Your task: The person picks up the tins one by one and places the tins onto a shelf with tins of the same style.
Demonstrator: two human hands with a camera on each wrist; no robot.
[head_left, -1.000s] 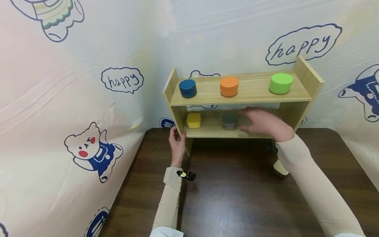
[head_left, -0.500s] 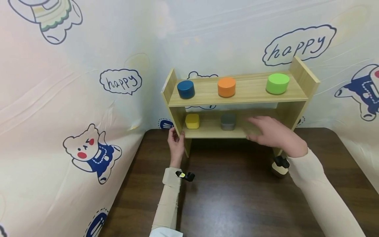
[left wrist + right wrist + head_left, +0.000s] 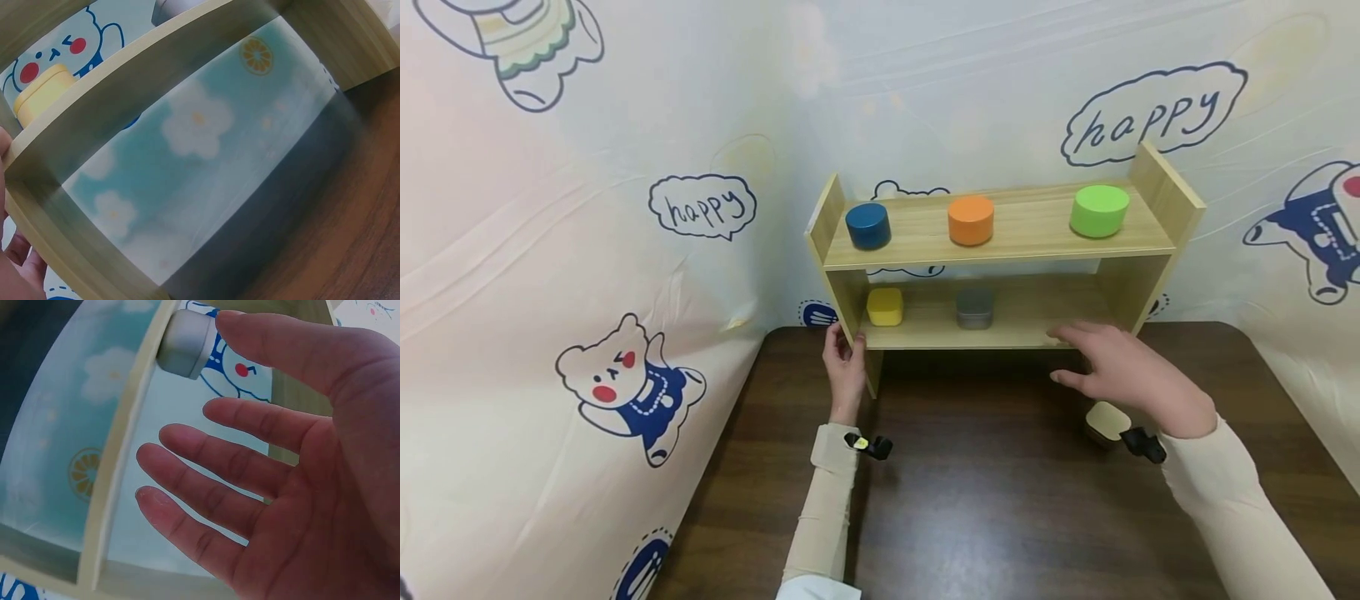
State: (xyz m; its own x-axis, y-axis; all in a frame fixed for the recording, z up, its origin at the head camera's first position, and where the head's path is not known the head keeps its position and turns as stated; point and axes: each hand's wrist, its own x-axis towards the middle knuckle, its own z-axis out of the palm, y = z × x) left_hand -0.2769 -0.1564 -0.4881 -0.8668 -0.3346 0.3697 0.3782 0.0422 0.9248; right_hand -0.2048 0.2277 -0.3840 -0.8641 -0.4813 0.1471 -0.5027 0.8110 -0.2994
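My left hand [image 3: 846, 371] grips the lower left side panel of a two-tier wooden shelf [image 3: 1026, 237], thumb at its front edge and fingers at its outer side. My right hand [image 3: 1127, 371] holds nothing; its fingers are spread and slightly bent in front of the shelf's lower right part. On the lower board stand a yellow square tin [image 3: 885, 307] at the left and a grey square tin [image 3: 975, 308] near the middle. In the right wrist view the grey tin [image 3: 187, 344] lies beyond my thumb, apart from it as far as I can tell.
The upper board carries a blue round tin [image 3: 868, 227], an orange round tin [image 3: 971, 220] and a green round tin [image 3: 1099, 211]. A cream-topped square tin [image 3: 1107, 421] stands on the dark wooden table [image 3: 985, 492], beneath my right wrist. Printed cloth [image 3: 760, 275] hangs behind and at the sides.
My right hand has moved away from beside the grey tin, rightward and towards me, out of the lower tier. The left hand keeps its grip on the shelf, and the tins keep their places.
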